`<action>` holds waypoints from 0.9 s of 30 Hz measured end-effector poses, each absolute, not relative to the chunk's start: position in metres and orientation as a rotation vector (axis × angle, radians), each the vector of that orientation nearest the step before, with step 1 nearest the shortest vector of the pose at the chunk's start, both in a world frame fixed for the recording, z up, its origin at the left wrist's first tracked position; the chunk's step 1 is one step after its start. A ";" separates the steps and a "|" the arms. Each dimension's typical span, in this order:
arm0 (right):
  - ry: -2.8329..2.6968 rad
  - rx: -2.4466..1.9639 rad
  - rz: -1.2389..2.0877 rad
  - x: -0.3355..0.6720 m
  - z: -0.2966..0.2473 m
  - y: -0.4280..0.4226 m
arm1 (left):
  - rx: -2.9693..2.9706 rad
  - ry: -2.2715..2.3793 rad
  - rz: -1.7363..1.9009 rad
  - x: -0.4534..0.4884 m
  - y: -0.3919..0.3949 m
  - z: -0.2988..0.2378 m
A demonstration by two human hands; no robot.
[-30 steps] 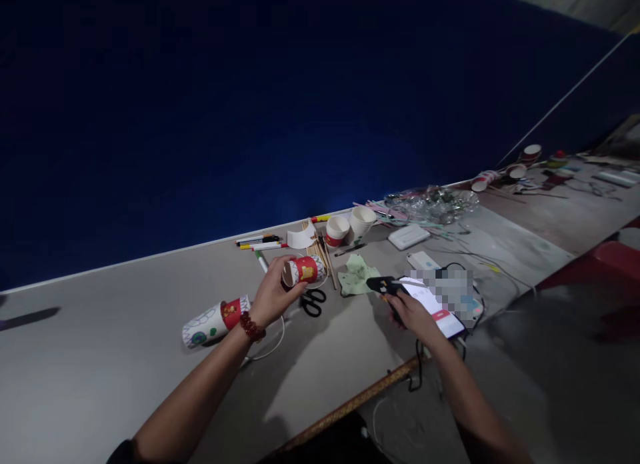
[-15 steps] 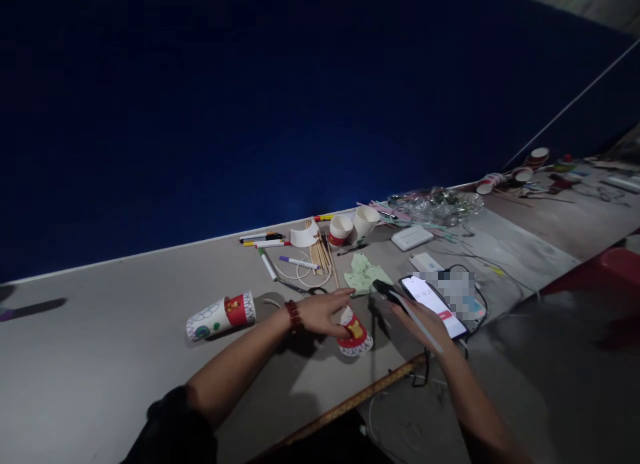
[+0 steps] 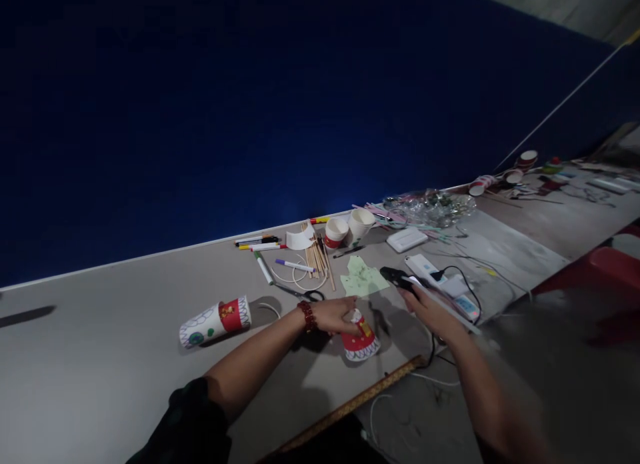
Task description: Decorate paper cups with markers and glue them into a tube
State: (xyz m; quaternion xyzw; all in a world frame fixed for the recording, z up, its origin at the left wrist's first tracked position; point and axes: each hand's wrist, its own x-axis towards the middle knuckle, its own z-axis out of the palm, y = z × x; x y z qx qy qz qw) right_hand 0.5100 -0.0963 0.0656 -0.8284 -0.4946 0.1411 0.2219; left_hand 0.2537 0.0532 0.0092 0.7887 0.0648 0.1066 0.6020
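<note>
My left hand (image 3: pixel 339 316), with a red beaded bracelet at the wrist, is closed around the narrow end of a red and white paper cup (image 3: pixel 361 344). Blue zigzags mark the cup's wide end, which faces me. In my right hand (image 3: pixel 427 312) is a black glue gun (image 3: pixel 399 277), its nose towards the left and a black cord below. A long pale strip runs back past the wrist; whether it is a glue stick or a phone edge I cannot tell. Crumpled green paper (image 3: pixel 363 277) lies just beyond both hands.
Two joined decorated cups (image 3: pixel 215 322) lie at left. Scissors (image 3: pixel 313 295), markers (image 3: pixel 263 267) and wooden sticks (image 3: pixel 316 257) lie ahead, near upright cups (image 3: pixel 360 227). To the right are a power strip (image 3: pixel 425 267), a white box (image 3: pixel 407 239) and clear plastic wrapping (image 3: pixel 435 207).
My right hand has turned and shifted slightly right with the glue gun. The phone's lit screen no longer shows, and more of the power strip does. My left hand stays on the cup.
</note>
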 end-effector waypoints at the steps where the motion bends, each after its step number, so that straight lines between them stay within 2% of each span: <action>1: -1.304 -2.219 0.452 0.505 0.069 -0.095 | 1.827 0.161 0.240 0.251 0.053 0.010; 7: -0.750 -1.623 0.954 0.457 0.080 -0.097 | 1.807 0.196 0.298 0.221 0.043 0.022; 12: -0.600 -1.347 1.177 0.426 0.080 -0.100 | 1.527 0.285 0.462 0.177 0.029 0.040; 20: -0.774 -1.164 1.301 0.363 0.097 -0.080 | 1.350 0.641 0.924 0.103 0.023 0.058; 27: -0.890 -0.999 1.367 0.316 0.095 -0.065 | 1.256 0.685 1.000 0.060 0.015 0.070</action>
